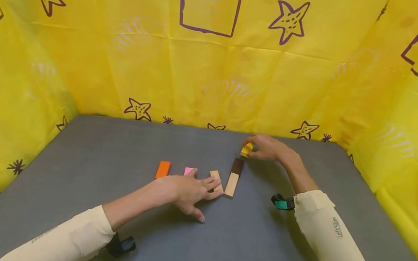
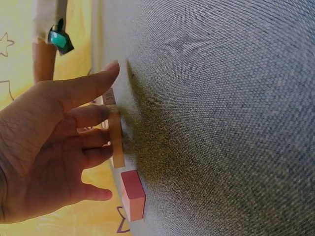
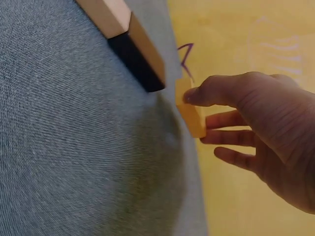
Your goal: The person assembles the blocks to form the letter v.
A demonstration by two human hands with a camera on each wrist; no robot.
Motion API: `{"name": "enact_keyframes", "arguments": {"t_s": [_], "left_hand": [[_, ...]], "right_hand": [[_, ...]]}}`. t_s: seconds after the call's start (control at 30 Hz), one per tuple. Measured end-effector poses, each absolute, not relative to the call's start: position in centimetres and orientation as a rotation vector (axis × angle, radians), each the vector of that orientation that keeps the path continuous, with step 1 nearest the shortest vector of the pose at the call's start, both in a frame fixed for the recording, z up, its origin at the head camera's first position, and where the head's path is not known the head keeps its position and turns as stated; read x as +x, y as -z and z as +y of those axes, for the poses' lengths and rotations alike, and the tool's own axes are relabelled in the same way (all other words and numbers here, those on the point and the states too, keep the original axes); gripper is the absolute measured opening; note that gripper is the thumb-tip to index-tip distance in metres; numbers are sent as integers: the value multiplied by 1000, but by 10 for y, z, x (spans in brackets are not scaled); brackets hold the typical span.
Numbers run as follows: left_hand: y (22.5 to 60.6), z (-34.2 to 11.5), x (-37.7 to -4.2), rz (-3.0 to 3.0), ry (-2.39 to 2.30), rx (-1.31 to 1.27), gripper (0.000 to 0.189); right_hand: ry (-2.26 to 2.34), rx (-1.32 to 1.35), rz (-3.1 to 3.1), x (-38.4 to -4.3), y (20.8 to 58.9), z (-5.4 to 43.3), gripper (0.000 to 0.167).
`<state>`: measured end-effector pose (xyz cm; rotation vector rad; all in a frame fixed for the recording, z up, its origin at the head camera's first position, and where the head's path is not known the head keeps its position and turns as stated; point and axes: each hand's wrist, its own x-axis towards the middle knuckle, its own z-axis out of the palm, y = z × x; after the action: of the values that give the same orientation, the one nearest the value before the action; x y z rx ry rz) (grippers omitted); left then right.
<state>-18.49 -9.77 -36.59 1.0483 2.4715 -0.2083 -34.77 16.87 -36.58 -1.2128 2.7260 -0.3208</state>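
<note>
While right hand (image 3: 273, 118) pinches yellow cuboid (image 3: 191, 117), tabletop (image 3: 64, 142) shows coarse weave.

Yellow block (image 1: 246, 150) is pinched in the right hand (image 1: 269, 148), just past a dark brown block (image 1: 237, 166) lying end to end with a pale wooden block (image 1: 231, 185). The slanted wooden block (image 1: 215, 174) is partly under the left hand (image 1: 189, 192).

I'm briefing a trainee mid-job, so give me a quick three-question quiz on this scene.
1. Which colour of block does the right hand pinch: (a) green, (b) yellow, (c) blue?
2. True or false: the dark brown block meets a pale wooden block end to end.
3. In the head view, what colour is the leftmost visible block?

Key: 1. b, the yellow block; 2. true; 3. orange, the orange block.
</note>
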Motion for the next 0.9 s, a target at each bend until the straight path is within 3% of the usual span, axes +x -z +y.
{"name": "enact_keyframes", "arguments": {"t_s": [0.37, 0.9], "left_hand": [[368, -95, -184, 2472, 204, 1065, 87], [366, -97, -186, 2478, 238, 1067, 87]], "right_hand": [[400, -1270, 2727, -359, 390, 174, 38], [320, -1279, 2690, -353, 385, 164, 39]]}}
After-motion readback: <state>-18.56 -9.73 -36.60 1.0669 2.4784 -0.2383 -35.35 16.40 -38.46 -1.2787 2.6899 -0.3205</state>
